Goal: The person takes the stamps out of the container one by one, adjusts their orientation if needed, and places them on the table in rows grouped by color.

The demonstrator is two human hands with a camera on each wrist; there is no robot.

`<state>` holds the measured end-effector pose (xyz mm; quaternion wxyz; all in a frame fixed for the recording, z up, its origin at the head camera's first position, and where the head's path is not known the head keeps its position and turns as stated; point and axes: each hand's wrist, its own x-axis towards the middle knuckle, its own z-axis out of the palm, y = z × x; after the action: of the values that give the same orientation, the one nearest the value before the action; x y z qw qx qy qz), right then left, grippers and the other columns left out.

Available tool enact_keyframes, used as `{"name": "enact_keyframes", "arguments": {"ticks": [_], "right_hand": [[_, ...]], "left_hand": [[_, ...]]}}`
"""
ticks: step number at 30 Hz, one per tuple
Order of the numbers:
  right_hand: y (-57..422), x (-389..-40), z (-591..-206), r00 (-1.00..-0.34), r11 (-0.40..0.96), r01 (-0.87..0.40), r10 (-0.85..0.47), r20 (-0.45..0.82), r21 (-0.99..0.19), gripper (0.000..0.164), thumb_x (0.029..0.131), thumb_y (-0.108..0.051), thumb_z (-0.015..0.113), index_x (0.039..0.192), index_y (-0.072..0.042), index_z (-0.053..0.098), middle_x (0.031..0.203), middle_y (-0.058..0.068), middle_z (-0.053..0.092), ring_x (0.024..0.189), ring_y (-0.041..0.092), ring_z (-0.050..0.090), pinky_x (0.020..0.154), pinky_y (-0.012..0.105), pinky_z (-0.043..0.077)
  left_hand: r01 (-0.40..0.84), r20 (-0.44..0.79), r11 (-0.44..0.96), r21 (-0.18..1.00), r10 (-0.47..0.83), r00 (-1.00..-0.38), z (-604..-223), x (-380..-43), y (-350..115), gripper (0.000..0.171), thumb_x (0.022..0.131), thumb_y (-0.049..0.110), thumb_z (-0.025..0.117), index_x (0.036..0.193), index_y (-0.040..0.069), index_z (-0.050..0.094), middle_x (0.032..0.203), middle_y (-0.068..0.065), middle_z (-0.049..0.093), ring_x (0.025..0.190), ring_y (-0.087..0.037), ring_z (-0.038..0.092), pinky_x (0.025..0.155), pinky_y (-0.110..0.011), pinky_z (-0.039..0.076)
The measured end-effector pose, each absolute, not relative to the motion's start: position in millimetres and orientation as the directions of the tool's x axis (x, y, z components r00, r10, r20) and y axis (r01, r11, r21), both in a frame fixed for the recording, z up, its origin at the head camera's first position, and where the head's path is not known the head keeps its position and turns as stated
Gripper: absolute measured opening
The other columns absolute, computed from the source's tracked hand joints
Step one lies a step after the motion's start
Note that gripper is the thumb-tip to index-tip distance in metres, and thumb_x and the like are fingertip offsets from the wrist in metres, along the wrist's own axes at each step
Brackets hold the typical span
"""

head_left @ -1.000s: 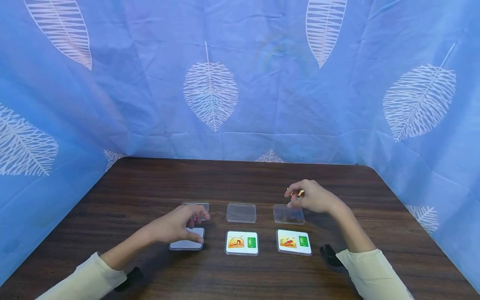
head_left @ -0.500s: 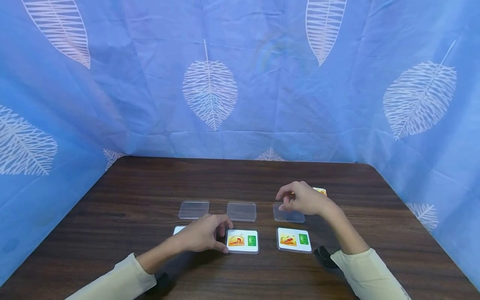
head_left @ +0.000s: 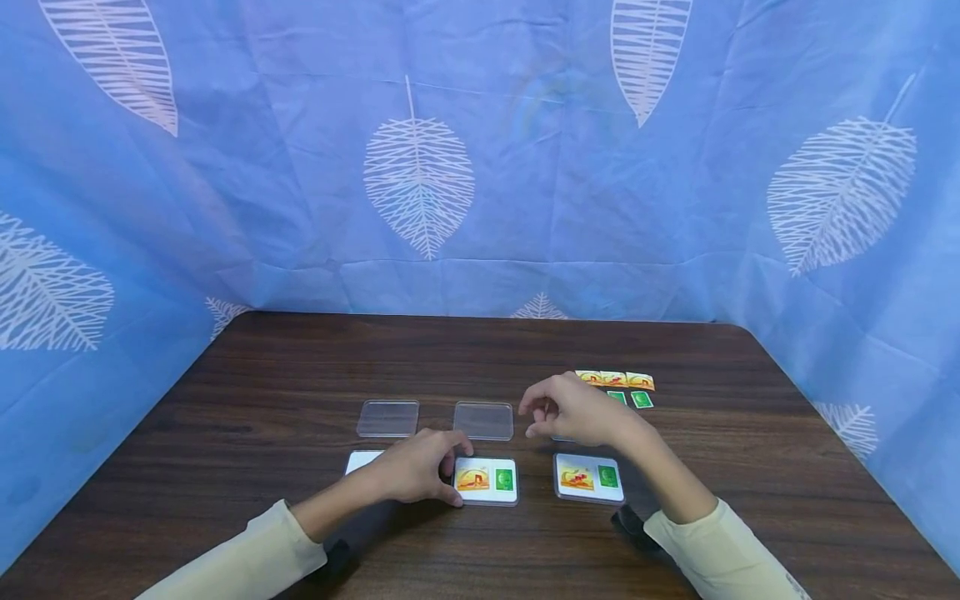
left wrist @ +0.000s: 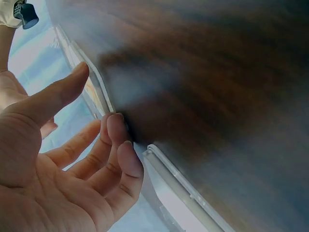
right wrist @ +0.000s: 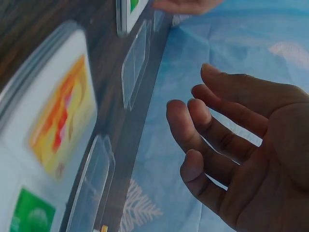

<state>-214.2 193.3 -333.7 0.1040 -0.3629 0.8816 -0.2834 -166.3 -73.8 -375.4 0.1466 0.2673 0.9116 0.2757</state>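
My left hand (head_left: 416,467) brackets the left end of the middle case (head_left: 486,493), a flat clear case with a white insert bearing an orange picture and a green square. Its thumb is at the near corner and its index finger at the far one. A left case (head_left: 360,461) with a plain white insert is partly hidden behind that hand. Holding nothing, my right hand (head_left: 581,410) hovers with loosely curled fingers just right of the middle clear lid (head_left: 482,422). The right-hand lid (right wrist: 91,188) lies mostly under it in the head view. Another picture case (head_left: 588,490) sits at the right.
A clear lid (head_left: 387,419) lies at the back left. Behind my right hand are a row of orange picture pieces (head_left: 613,378) and some green squares (head_left: 642,400). The brown table (head_left: 420,350) ends at a blue leaf-patterned curtain (head_left: 300,167).
My left hand has moved right from the left case to the middle one. My right hand has drifted left and nearer, uncovering the orange pieces and green squares.
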Motion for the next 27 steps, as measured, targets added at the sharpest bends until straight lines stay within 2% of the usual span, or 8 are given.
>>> {"name": "enact_keyframes", "arguments": {"ticks": [12,19,27], "right_hand": [[170.9,-207.3,-343.5,-0.683,0.567,-0.597,-0.73,-0.01,-0.567,0.015,0.092,-0.006,0.078,0.106,-0.003,0.075,0.076,-0.008,0.058,0.064,0.004,0.05,0.06,0.023,0.045],[160.7,-202.6,-346.4,-0.66,0.562,-0.609,-0.75,-0.035,-0.559,0.012,0.093,-0.007,0.077,0.104,-0.006,0.074,0.077,-0.009,0.058,0.065,0.004,0.05,0.061,0.024,0.046],[150.4,-199.3,-351.8,-0.654,0.564,-0.599,-0.754,-0.06,-0.568,0.011,0.091,-0.005,0.079,0.101,-0.009,0.074,0.074,-0.009,0.057,0.062,0.004,0.048,0.059,0.023,0.042]], "left_hand": [[0.413,-0.127,0.678,0.609,0.597,-0.793,-377.4,-169.0,-77.0,0.047,0.077,0.012,0.092,0.114,0.007,0.063,0.083,0.0,0.058,0.069,-0.012,0.051,0.063,-0.025,0.041],[0.372,-0.159,0.671,0.641,0.59,-0.791,-378.6,-172.7,-76.4,0.045,0.077,0.01,0.092,0.112,0.007,0.063,0.082,-0.001,0.058,0.07,-0.014,0.052,0.063,-0.026,0.04],[0.353,-0.172,0.661,0.662,0.592,-0.787,-379.4,-176.5,-78.4,0.045,0.078,0.01,0.092,0.112,0.008,0.062,0.082,-0.001,0.057,0.071,-0.013,0.05,0.063,-0.025,0.039]]}}
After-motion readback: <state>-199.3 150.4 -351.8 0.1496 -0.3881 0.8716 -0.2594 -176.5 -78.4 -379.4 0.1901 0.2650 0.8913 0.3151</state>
